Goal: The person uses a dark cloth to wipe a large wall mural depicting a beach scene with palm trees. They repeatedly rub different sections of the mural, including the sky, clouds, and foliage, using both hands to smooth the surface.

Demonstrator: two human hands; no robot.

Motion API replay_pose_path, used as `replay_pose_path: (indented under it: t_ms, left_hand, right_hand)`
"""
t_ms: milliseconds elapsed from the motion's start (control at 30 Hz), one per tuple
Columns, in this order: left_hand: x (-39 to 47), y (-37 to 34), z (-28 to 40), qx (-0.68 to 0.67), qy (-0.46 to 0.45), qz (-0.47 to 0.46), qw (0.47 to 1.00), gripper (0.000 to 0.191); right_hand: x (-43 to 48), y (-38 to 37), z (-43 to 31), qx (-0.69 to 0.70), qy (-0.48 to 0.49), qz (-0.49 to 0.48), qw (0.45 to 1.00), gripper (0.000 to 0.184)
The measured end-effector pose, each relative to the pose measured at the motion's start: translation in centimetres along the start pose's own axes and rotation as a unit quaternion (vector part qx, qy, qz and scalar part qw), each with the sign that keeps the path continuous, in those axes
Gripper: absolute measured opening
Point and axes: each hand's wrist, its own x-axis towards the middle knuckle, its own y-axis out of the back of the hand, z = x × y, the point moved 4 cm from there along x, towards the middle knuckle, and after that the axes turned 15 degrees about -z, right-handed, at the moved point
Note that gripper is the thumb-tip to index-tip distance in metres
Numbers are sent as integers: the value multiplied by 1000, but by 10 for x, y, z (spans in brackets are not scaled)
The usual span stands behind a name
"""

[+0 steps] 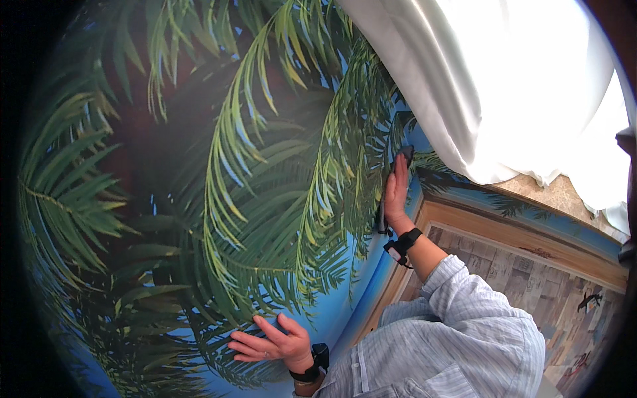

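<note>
My left hand (276, 342) is at the lower middle, fingers spread, by a wall covering printed with palm fronds (239, 164). It holds nothing, and whether it touches the surface I cannot tell. Further up, my right hand (397, 195) lies with its fingers extended along a dark flat object (408, 151) at the wall, near the corner. The hand hides most of this object, so its exact kind is unclear; one end shows beyond the fingertips and a grey edge beside the palm. Black straps with small devices (403, 246) sit on both wrists.
A white curtain (448, 99) hangs at the upper right over a brown stone-look sill (552, 196). Below the sill is a wood-look frame (468, 224) around a panel patterned like planks (517, 268). My striped shirt (438, 338) fills the lower right.
</note>
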Motion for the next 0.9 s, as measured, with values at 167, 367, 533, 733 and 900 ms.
replay_pose_path:
  t_ms: [167,367,533,733,900]
  left_hand:
    - [-3,-2,-1,3,-2,-3,1000,49]
    - [-5,-5,-2,12,-8,-2,1000,47]
    - [-8,-4,-2,7,1,-14,1000,43]
    - [-10,-4,-2,-14,3,-2,1000,37]
    - [-13,0,-5,-50,1,-5,999,34]
  right_hand:
    - [-50,-10,64,80,-215,40,973,53]
    - [-64,-20,1,33,-180,23,983,53]
    - [-28,-15,-117,12,7,-12,1000,52]
    - [1,-14,-248,-7,250,-86,964,56]
    - [-30,-28,-330,-4,486,-200,851,59]
